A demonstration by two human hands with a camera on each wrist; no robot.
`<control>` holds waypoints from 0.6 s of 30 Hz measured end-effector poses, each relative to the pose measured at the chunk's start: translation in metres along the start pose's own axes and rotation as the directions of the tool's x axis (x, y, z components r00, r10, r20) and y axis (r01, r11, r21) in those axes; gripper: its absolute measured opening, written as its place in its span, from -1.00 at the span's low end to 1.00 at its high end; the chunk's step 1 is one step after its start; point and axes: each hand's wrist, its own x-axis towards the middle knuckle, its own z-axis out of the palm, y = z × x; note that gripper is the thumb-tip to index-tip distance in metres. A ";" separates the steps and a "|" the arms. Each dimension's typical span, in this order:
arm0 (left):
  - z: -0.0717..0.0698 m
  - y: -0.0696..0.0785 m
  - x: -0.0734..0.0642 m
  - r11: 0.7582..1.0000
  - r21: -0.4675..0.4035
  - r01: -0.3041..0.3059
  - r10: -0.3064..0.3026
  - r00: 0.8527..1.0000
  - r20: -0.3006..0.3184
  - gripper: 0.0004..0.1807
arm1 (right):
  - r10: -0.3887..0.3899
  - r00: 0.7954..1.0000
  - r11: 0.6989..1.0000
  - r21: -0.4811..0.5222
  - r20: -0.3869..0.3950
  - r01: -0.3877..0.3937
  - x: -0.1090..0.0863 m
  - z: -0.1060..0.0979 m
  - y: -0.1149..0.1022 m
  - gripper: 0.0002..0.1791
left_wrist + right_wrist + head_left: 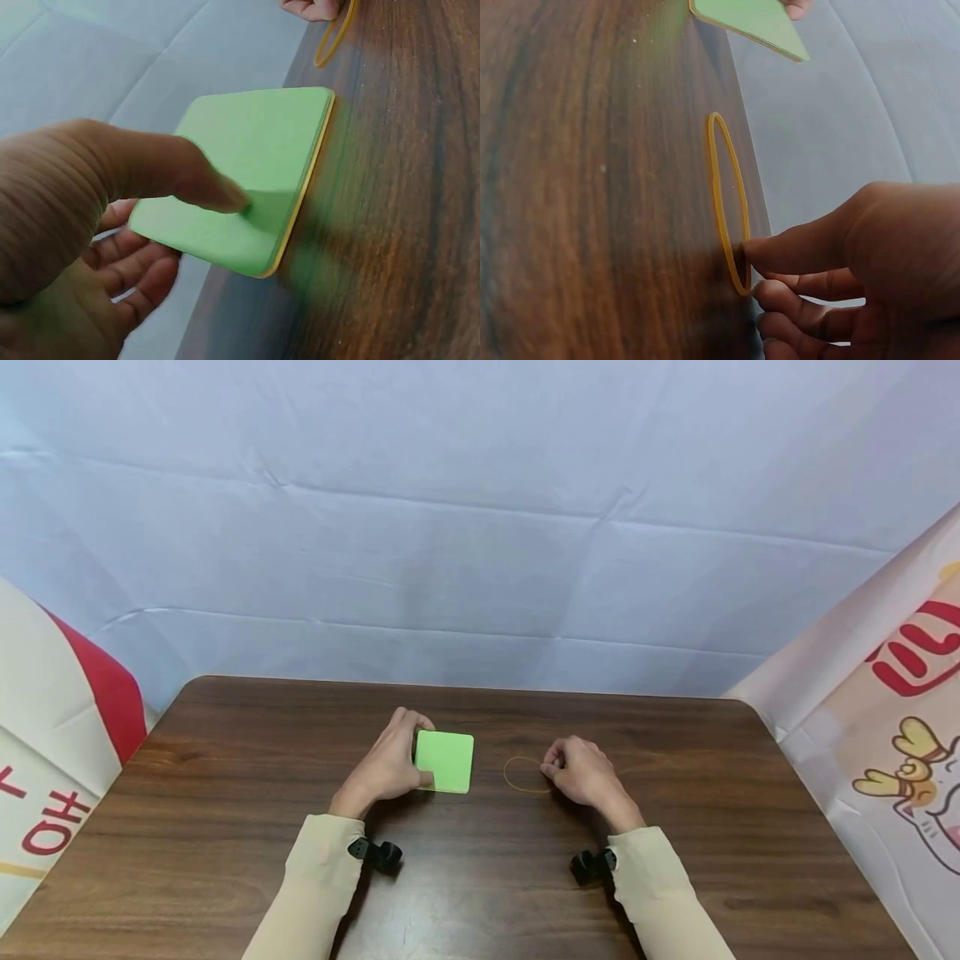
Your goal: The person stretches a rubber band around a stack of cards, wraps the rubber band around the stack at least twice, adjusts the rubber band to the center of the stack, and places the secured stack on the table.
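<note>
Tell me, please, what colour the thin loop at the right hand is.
The thin loop is yellow-orange, seen best in the right wrist view.

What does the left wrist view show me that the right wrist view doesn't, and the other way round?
Only left wrist: the left thumb pressed on the face of the green square, with all four of its corners in frame.

Only right wrist: the full loop of the rubber band, with the right thumb against it.

Both: some of the left hand, right hand, square and band, plus wooden table and pale backdrop.
</note>
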 end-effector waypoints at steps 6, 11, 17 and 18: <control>0.003 0.004 0.002 0.992 0.086 -0.090 0.102 0.984 -0.143 -0.40 | -0.007 1.000 1.000 0.023 0.007 0.007 -0.001 0.000 0.001 -0.91; 0.005 0.005 0.001 0.975 0.171 -0.141 0.175 0.963 -0.205 -0.42 | -0.011 1.000 0.995 0.099 -0.009 0.012 0.000 -0.003 0.003 -0.91; 0.005 0.007 -0.001 0.951 0.246 -0.188 0.241 0.948 -0.209 -0.40 | -0.024 0.999 0.989 0.143 -0.021 0.027 0.001 -0.003 0.002 -0.94; 0.005 0.007 -0.001 0.947 0.259 -0.191 0.247 0.947 -0.205 -0.40 | -0.024 1.000 0.989 0.147 -0.020 0.027 0.001 -0.003 0.002 -0.94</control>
